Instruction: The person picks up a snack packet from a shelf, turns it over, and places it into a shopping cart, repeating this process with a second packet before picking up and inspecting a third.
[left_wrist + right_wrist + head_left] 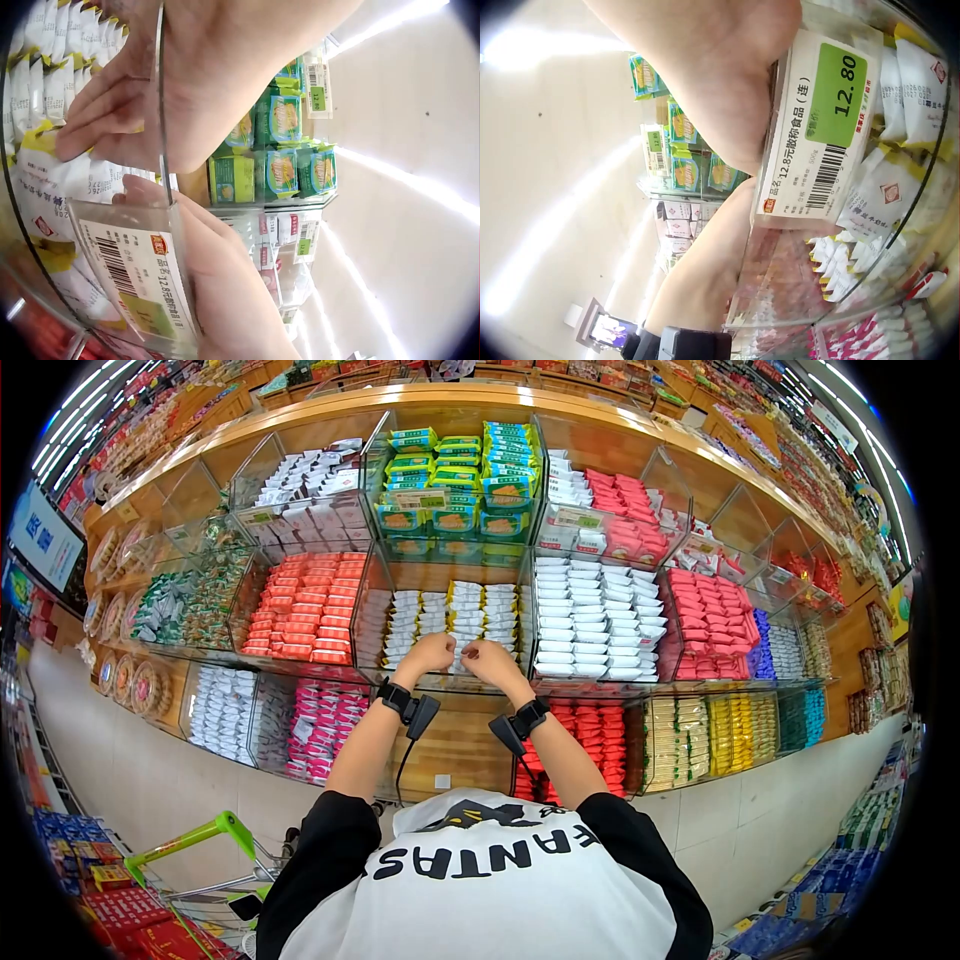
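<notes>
In the head view, my left hand [430, 652] and right hand [490, 662] are close together over the front of a bin of white packets with yellow ends [500, 614]. The left wrist view shows my left hand [120, 105] with bent fingers and thumb pinching the yellow edge of a white packet [45, 176]. My right hand [225, 277] is beside it, its fingertips partly behind the clear bin wall and price label [135, 277]. In the right wrist view, the price label [817, 127] hides the right hand's fingertips, so its hold cannot be made out.
Clear dividers separate neighbouring bins of orange-red packets [308, 610] and white packets [598, 620]. Green packs [457, 485] stand behind the middle bin. Lower bins hold red packets [588, 745] and pink ones [325, 730]. A cart with a green handle [180, 845] stands at the lower left.
</notes>
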Demonstrator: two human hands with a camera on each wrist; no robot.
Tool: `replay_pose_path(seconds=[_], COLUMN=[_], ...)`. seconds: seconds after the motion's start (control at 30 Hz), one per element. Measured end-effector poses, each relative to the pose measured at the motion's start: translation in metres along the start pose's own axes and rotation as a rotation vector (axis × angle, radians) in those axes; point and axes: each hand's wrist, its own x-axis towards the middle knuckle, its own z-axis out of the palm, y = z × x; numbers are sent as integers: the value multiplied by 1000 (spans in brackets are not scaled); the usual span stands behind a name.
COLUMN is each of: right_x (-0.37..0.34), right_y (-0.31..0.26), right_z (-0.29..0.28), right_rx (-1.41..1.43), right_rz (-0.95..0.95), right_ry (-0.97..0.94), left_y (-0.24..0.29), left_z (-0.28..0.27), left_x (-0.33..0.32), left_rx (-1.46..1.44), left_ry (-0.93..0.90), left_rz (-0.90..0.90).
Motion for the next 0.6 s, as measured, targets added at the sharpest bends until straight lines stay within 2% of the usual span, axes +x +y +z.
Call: replay_pose_path(seconds=[0.2,0.27,0.4,0.43,0.5,0.6], right_x=[1,2,1,2,2,3], right_y=[-4,-5,-12,-9,-6,-6], right_z=[-4,-5,-12,-9,-5,-6], right_rx=[27,59,68,67,8,27], right_rz=[7,31,47,46,-55,-20], right_ry=[-70,-96,-154,-154,-21,-46], left_y=[1,3,14,16,20,20], left_z=[-2,-2,-8,-9,-11,-12], left_x=[-7,-11,-17,-17,-19,-19], left_rx=[-51,-176,-110,-160,-210,-200], left_ry=[67,154,203,216,228,234], left_rz=[31,30,85,91,98,93])
